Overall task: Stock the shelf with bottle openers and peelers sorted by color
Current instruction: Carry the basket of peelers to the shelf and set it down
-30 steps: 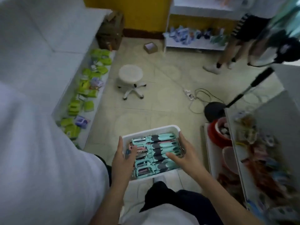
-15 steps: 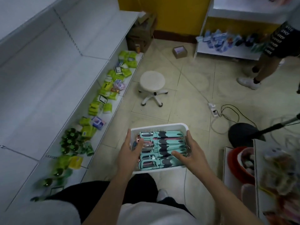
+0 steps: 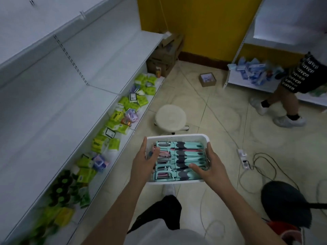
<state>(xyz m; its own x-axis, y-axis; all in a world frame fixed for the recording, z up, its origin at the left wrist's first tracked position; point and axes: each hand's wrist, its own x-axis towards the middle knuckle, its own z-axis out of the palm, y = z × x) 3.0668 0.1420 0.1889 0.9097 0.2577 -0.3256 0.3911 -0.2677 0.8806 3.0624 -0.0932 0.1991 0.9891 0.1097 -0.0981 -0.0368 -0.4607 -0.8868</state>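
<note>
A white plastic basket (image 3: 177,137) is held in front of me above the floor. It is packed with teal peelers (image 3: 187,157) with dark grey grips, and a few pink ones lie among them. My left hand (image 3: 144,160) grips the basket's left wall, thumb inside. My right hand (image 3: 211,165) grips the right wall, with its thumb lying across the peelers. The white shelf unit (image 3: 74,96) runs along my left, its upper boards bare.
The lowest shelf board holds green and purple packets (image 3: 123,112). A white round stool (image 3: 170,118) stands just beyond the basket. A power strip and cables (image 3: 245,159) lie on the floor at right, beside a black stand base (image 3: 284,202). Another person's legs (image 3: 283,103) are at the far right.
My view has swung left and up towards the shelf unit. Both hands keep the same hold on the basket, which stays in front of me.
</note>
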